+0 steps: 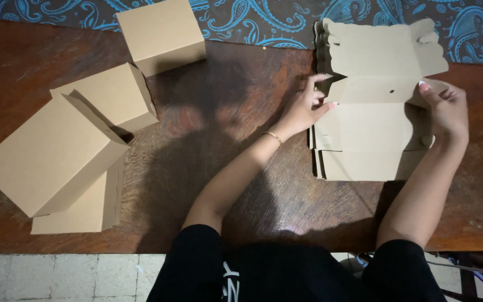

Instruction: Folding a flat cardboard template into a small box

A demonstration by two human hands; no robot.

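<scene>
A stack of flat, die-cut brown cardboard box blanks (373, 142) lies on the dark wooden table (236, 128) at the right. My left hand (307, 106) pinches the left edge of the top blank's raised flap (373, 89). My right hand (447, 109) grips the same flap at its right edge, fingers curled over it. The flap is folded up off the stack between both hands.
Several assembled brown cardboard boxes sit at the left: one large (48, 154), one behind it (110, 95), one at the top (160, 33), one underneath (85, 210). A blue paisley cloth (264, 19) runs along the table's far edge. Tiled floor (57, 277) shows below the near edge.
</scene>
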